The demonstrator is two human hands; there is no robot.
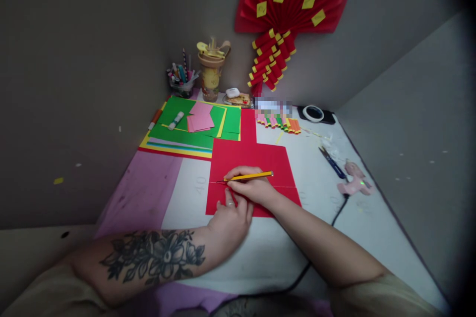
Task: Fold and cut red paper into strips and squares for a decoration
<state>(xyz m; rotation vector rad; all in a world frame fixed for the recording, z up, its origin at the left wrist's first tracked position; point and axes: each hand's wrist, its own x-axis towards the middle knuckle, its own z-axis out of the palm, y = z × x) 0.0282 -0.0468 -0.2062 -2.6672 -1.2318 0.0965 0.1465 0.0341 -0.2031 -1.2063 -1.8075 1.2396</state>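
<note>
A sheet of red paper (253,156) lies in front of me, with a thin pale line running across it. My right hand (256,189) grips a yellow pencil (253,176), held low and slanted, its tip pointing left near that line. Just below, my left hand (232,213) rests on the lower part of the sheet, fingers apart and bent, a ring on one of them. No object shows in the left hand. A red strip (248,126) extends behind the sheet.
Coloured paper sheets (171,114) with a glue stick (176,120) lie at back left. A cup (210,72) and pen holder (181,81) stand behind. To the right are rolled paper tubes (278,123), dark blue snips (332,162) and a pink glue gun (355,183) with a cord.
</note>
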